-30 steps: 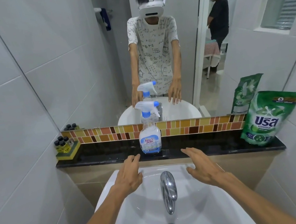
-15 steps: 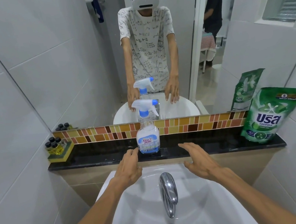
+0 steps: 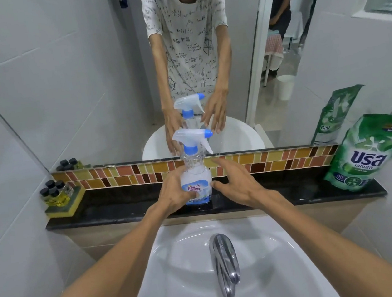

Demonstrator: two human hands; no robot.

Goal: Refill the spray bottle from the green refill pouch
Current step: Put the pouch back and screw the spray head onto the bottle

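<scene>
A clear spray bottle (image 3: 195,173) with a white trigger head and blue collar stands upright on the black stone ledge (image 3: 123,209) behind the sink. My left hand (image 3: 174,192) wraps around its lower body from the left, thumb across the label. My right hand (image 3: 236,181) hovers just right of the bottle, fingers spread, thumb tip close to the label. The green refill pouch (image 3: 365,153) stands upright at the ledge's right end, leaning on the wall, far from both hands.
A white basin (image 3: 231,275) with a chrome tap (image 3: 224,259) lies below the ledge. Several small black-capped bottles (image 3: 55,191) sit on a yellow sponge at the ledge's left end. A mirror above a tiled strip reflects the bottle, pouch and me.
Both hands have moved forward from the basin rim to the ledge. My left hand has closed around the spray bottle; my right hand has come up beside it.
</scene>
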